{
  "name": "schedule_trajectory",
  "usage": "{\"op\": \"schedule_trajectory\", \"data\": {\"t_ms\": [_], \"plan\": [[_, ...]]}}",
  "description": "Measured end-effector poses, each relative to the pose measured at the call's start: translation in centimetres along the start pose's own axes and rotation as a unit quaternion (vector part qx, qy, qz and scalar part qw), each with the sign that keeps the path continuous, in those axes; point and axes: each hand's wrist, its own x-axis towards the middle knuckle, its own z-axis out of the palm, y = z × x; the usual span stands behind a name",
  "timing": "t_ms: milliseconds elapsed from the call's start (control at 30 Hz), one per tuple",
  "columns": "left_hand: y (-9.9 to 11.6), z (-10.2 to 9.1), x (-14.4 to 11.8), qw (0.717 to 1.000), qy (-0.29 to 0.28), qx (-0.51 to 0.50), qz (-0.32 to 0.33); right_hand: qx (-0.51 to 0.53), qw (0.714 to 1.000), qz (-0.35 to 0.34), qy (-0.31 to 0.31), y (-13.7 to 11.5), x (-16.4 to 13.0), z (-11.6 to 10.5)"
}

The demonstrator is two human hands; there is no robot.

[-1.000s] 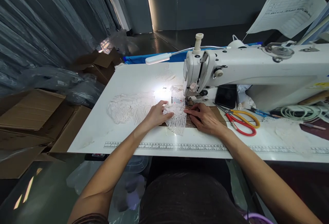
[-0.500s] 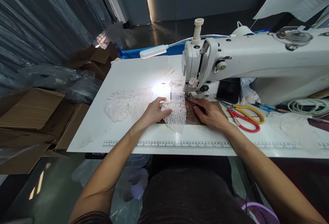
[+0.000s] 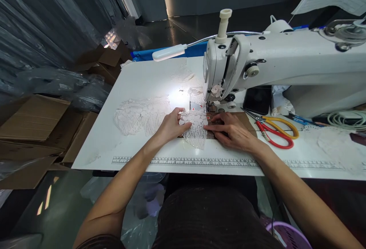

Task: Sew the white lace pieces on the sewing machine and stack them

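Observation:
A white lace piece (image 3: 196, 125) with fringe-like lower strands lies in front of the sewing machine's needle area. At its left edge my left hand (image 3: 171, 125) is closed on the lace, the thumb on top. From the right, my right hand (image 3: 234, 131) rests low over the brown plate (image 3: 243, 121) with its fingers stretched out, the index fingertip touching the lace's right edge. The sewing machine (image 3: 219, 70) stands just behind, its presser foot near the lace's upper right corner. More white lace (image 3: 140, 115) lies to the left on the table.
Red-and-yellow-handled scissors (image 3: 278, 129) and a black phone (image 3: 258, 99) lie right of my right hand. A small lamp (image 3: 169, 52) lights the work spot. A printed ruler (image 3: 183, 161) runs along the table's front edge. Cardboard boxes (image 3: 34, 119) stand at the left.
My right hand has moved from beside the presser foot down toward me, its index finger now at the lace's right edge. My left hand stays on the lace. The view has shifted slightly.

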Motion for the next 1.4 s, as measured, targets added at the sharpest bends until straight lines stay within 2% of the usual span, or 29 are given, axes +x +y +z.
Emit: {"op": "schedule_trajectory", "data": {"t_ms": [433,533,600,633,667,767,833,967,1033,1100,1200,1400], "plan": [[-0.4,-0.3,-0.1,0.996,0.015,0.068,0.057,-0.047,0.999,-0.015,0.002,-0.2,-0.1,0.1],[-0.7,-0.6,0.1,0.981,0.085,0.137,0.106,-0.047,0.999,-0.018,0.006,-0.2,-0.1,0.1],[-0.7,-0.6,0.4,0.957,0.144,0.198,0.154,-0.048,0.999,-0.02,0.008,-0.2,-0.1,0.2],[-0.6,-0.5,0.5,0.945,0.15,0.225,0.187,-0.049,0.999,-0.021,0.008,-0.2,-0.1,0.2],[-0.5,-0.4,0.7,0.933,0.134,0.245,0.227,-0.051,0.998,-0.022,0.007,-0.1,-0.1,0.2],[0.3,0.3,1.4,0.889,0.021,0.268,0.369,-0.056,0.998,-0.027,0.009,-0.1,-0.1,0.4],[0.8,0.8,2.0,0.858,-0.027,0.275,0.433,-0.061,0.998,-0.03,0.013,-0.1,-0.1,0.4],[1.3,1.1,3.3,0.8,-0.051,0.371,0.469,-0.066,0.997,-0.029,0.015,-0.2,-0.1,0.4],[1.1,1.0,3.7,0.765,-0.042,0.434,0.474,-0.063,0.998,-0.029,0.014,-0.2,-0.2,0.4],[0.9,1.0,3.8,0.742,-0.026,0.468,0.479,-0.06,0.998,-0.03,0.013,-0.2,-0.3,0.4],[0.6,1.2,3.7,0.74,-0.006,0.476,0.474,-0.064,0.998,-0.025,0.012,-0.2,-0.4,0.4],[0.5,1.7,4.2,0.779,0.015,0.433,0.453,-0.088,0.996,-0.011,0.026,-0.1,-0.1,0.5]]}}
